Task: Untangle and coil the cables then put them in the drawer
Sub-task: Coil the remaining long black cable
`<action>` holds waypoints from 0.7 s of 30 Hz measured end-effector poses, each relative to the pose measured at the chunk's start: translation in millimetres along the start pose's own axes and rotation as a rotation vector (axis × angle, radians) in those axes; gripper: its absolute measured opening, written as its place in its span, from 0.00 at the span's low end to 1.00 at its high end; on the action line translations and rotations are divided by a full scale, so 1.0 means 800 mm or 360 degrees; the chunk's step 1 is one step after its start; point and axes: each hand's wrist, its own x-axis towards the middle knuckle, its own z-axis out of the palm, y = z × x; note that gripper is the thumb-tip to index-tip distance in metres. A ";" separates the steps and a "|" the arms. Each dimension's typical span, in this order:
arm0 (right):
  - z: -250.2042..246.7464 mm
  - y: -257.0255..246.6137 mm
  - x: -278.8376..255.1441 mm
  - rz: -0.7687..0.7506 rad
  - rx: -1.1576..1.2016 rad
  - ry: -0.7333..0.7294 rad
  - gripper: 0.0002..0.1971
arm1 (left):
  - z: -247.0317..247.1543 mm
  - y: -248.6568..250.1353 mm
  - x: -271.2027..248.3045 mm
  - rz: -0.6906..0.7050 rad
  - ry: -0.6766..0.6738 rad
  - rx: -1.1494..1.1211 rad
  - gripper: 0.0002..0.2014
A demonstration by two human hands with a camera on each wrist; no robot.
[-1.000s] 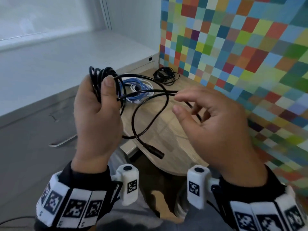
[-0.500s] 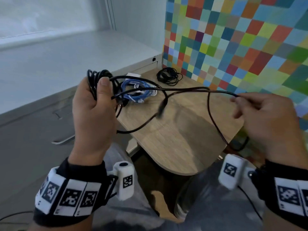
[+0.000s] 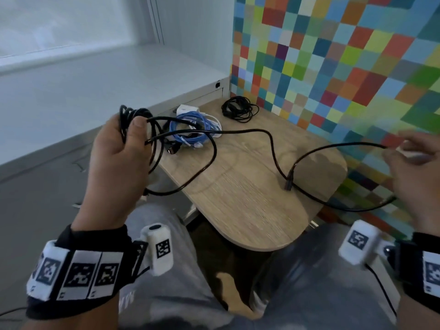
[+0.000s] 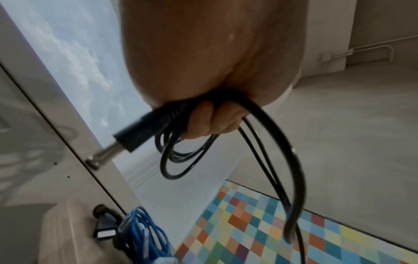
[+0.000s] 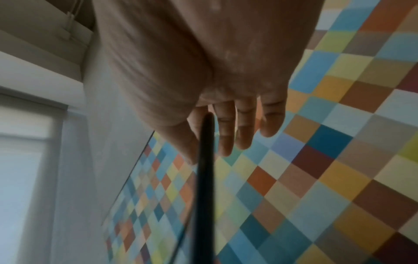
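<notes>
My left hand [image 3: 114, 160] grips the coiled part of the black cable [image 3: 273, 148] above the table [image 3: 250, 210], my right hand [image 3: 414, 167] pinches its free length, and a hard pull may tighten the crossing loops into a knot.

Fingers [image 4: 210, 121] grip black cable [image 4: 291, 160] coils (plug protruding).

The right hand [image 3: 419, 177] has swung out wide to the right, well apart from the left hand [image 3: 119, 163] now, drawing the black cable [image 3: 271, 144] out long across the wooden table [image 3: 250, 210]. The plug end [image 3: 288, 183] that dangled near the table's front edge now sits toward its right side.
</notes>
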 end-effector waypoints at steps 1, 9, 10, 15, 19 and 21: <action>0.000 -0.005 -0.003 -0.0070 -0.0083 -0.0029 0.16 | 0.006 0.004 -0.003 0.0023 -0.0014 -0.0061 0.13; 0.025 -0.149 -0.085 -0.0640 0.0212 -0.0943 0.19 | 0.067 0.028 -0.047 0.0268 -0.0376 -0.0154 0.07; 0.031 -0.150 -0.091 -0.0683 0.0235 -0.0982 0.18 | 0.066 0.032 -0.048 0.0272 -0.0366 -0.0150 0.08; 0.007 -0.121 -0.062 -0.0393 0.0371 -0.0434 0.29 | 0.026 0.019 -0.019 0.0077 -0.0004 -0.0152 0.12; 0.005 -0.068 -0.022 -0.0276 -0.0345 -0.0479 0.28 | 0.004 0.009 -0.003 -0.0061 0.0148 -0.0326 0.17; 0.015 -0.054 -0.018 -0.0235 -0.0574 -0.0551 0.27 | 0.012 0.009 -0.007 -0.0049 0.0091 -0.0368 0.17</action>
